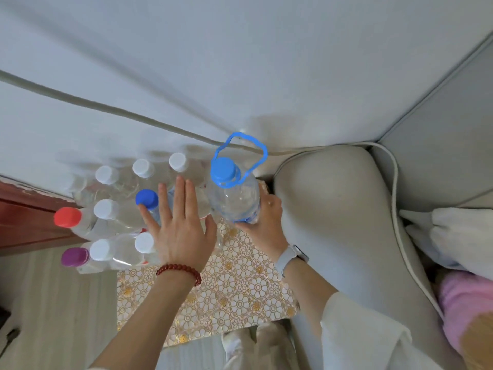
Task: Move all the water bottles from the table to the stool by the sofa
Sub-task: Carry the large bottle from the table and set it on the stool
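Bottles point(114, 209) crowded the stool point(240, 289); the right grip point(262, 217) clasped the blue-capped bottle point(234, 198), seemingly placing it. Left grip point(178, 225) hovered spread beside it. Next: release gently.

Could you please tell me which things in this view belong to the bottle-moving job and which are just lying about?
Job:
large handled bottle, gripped by the right hand
left hand, open
cluster of bottles
patterned stool top

Lying about:
sofa arm
white cloth
pink item
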`<state>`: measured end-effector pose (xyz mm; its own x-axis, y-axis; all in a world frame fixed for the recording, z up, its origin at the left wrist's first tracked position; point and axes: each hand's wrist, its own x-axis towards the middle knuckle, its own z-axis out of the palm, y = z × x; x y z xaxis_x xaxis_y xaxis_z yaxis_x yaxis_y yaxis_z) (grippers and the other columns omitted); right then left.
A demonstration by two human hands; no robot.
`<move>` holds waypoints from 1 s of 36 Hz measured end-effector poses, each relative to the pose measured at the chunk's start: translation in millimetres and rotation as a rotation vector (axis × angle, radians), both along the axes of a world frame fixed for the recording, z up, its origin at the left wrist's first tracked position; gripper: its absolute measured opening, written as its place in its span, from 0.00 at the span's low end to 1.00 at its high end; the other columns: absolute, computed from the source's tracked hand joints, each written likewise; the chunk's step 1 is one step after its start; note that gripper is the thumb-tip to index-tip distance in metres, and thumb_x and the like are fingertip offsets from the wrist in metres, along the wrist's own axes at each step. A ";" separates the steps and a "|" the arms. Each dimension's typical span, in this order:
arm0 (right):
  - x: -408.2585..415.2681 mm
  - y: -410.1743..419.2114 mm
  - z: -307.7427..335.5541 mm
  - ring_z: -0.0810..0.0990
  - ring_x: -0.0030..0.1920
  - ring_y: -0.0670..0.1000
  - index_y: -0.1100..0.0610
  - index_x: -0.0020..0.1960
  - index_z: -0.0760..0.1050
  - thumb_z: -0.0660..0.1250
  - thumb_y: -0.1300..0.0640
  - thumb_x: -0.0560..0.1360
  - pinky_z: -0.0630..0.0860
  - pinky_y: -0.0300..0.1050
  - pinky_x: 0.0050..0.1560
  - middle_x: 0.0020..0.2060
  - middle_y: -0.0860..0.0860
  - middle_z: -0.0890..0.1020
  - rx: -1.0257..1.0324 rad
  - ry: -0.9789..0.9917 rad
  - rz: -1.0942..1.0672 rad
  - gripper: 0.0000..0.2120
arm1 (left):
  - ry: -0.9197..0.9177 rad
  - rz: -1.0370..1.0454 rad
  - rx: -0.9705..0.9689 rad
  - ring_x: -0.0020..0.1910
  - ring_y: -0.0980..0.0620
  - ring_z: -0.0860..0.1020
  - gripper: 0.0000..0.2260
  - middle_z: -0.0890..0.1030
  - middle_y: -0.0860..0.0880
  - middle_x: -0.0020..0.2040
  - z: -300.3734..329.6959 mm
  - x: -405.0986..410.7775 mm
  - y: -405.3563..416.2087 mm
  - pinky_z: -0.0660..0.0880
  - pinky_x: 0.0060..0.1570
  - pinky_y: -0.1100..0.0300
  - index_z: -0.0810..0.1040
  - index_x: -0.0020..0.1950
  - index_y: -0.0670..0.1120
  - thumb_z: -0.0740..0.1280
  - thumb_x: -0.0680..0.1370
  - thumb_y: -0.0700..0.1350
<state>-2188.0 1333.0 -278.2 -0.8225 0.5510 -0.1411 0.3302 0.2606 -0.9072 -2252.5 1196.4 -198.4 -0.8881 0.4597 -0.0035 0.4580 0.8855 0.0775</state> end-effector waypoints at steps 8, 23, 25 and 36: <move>24.9 -20.1 21.8 0.70 0.59 0.36 0.45 0.63 0.60 0.74 0.58 0.68 0.74 0.34 0.57 0.60 0.38 0.67 -0.279 0.133 -0.140 0.31 | -0.045 0.003 0.010 0.73 0.39 0.57 0.32 0.62 0.45 0.74 2.2 0.0 -0.8 0.47 0.67 0.31 0.58 0.73 0.43 0.59 0.71 0.52; 3.9 6.1 36.6 0.66 0.64 0.42 0.49 0.70 0.60 0.70 0.60 0.71 0.70 0.38 0.63 0.61 0.46 0.64 -0.283 0.092 -0.053 0.32 | -0.027 -0.017 0.025 0.72 0.39 0.59 0.32 0.63 0.45 0.73 -0.4 -0.3 -1.4 0.46 0.66 0.31 0.58 0.73 0.43 0.60 0.70 0.51; 6.8 12.7 40.0 0.67 0.65 0.44 0.48 0.71 0.59 0.68 0.60 0.72 0.70 0.33 0.60 0.62 0.44 0.65 -0.271 0.064 0.005 0.32 | -0.031 -0.020 0.028 0.72 0.39 0.60 0.32 0.63 0.45 0.73 -0.8 -0.4 -1.9 0.47 0.66 0.31 0.58 0.73 0.43 0.60 0.70 0.51; 20.8 18.6 50.6 0.67 0.67 0.43 0.48 0.73 0.57 0.66 0.60 0.74 0.69 0.41 0.65 0.68 0.43 0.67 -0.165 -0.052 0.028 0.31 | -0.050 -0.028 -0.007 0.74 0.39 0.56 0.34 0.59 0.46 0.75 2.1 0.6 -1.4 0.43 0.67 0.33 0.56 0.74 0.44 0.67 0.72 0.49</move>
<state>-2167.2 1351.5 -227.6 -0.8264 0.4939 -0.2703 0.3723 0.1192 -0.9204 -2251.9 1195.0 -196.3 -0.8736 0.4840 -0.0508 0.4783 0.8731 0.0944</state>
